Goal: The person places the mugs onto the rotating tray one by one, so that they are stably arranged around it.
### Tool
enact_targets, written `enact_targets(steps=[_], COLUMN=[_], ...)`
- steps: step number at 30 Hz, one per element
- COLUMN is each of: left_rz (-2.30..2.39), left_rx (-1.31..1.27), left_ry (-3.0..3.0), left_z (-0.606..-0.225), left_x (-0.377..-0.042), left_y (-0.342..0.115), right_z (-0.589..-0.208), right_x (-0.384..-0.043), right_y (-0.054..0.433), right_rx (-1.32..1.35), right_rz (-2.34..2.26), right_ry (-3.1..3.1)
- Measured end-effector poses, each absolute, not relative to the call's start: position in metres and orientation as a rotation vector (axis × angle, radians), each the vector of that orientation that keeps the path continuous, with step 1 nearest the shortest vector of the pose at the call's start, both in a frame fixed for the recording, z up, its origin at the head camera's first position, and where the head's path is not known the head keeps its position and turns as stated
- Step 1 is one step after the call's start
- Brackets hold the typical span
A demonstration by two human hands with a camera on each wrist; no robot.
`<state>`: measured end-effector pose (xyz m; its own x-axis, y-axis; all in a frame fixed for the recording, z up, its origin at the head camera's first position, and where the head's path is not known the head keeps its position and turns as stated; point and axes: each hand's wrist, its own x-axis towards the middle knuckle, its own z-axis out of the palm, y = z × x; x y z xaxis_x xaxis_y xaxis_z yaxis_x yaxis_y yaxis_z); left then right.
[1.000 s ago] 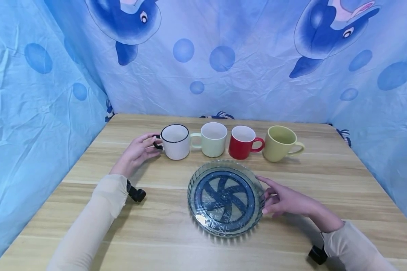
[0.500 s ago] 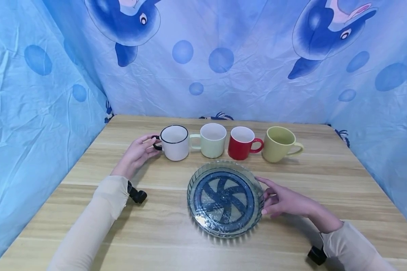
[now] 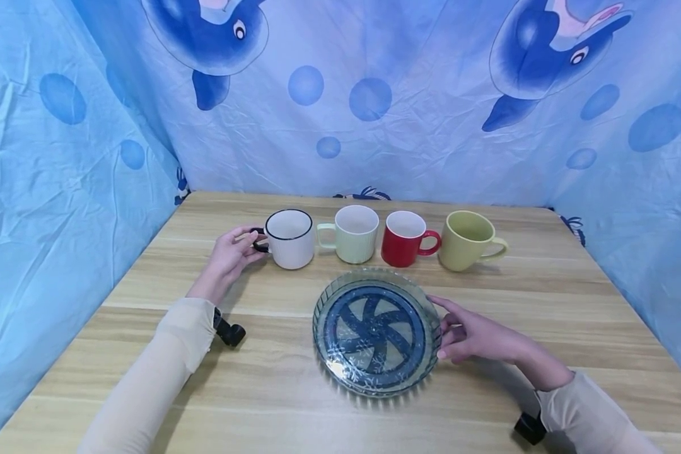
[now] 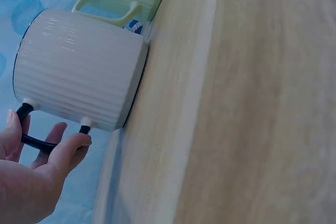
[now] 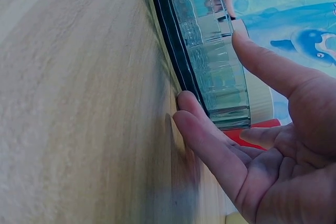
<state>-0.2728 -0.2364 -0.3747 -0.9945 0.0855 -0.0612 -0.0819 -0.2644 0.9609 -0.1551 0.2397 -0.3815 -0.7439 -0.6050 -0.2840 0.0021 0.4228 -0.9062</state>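
In the head view, a white mug (image 3: pixel 291 251) with a dark rim stands at the left end of a row of mugs. My left hand (image 3: pixel 230 253) holds its black handle (image 4: pixel 39 142); in the left wrist view the thumb and fingers curl about that handle. A round, clear glass dish (image 3: pixel 374 334) with a dark swirl pattern and fluted sides lies in front of the row. At its right side my right hand (image 3: pixel 472 333) grips the edge. The right wrist view shows one digit at the upper rim and other fingertips low by the base.
Right of the white mug stand a pale green mug (image 3: pixel 357 234), a red mug (image 3: pixel 403 241) and an olive-yellow mug (image 3: pixel 470 243). They line the back of the wooden table (image 3: pixel 261 391). A blue dolphin-print cloth (image 3: pixel 408 157) hangs behind and along both sides.
My left hand and the white mug have shifted slightly left, widening the gap to the pale green mug. The right hand and the glass dish stay in place.
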Motion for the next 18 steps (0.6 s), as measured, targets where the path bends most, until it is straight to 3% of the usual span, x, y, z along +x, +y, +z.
enact_targets(steps=[18], left_rz=[2.518], left_rx=[-0.074], left_ry=[1.955], left_z=[-0.372], left_x=[-0.261], left_y=[-0.234], right_z=[-0.381], right_x=[-0.157], right_y=[0.240], right_rx=[-0.528], right_rz=[-1.277], right_ry=[2.130])
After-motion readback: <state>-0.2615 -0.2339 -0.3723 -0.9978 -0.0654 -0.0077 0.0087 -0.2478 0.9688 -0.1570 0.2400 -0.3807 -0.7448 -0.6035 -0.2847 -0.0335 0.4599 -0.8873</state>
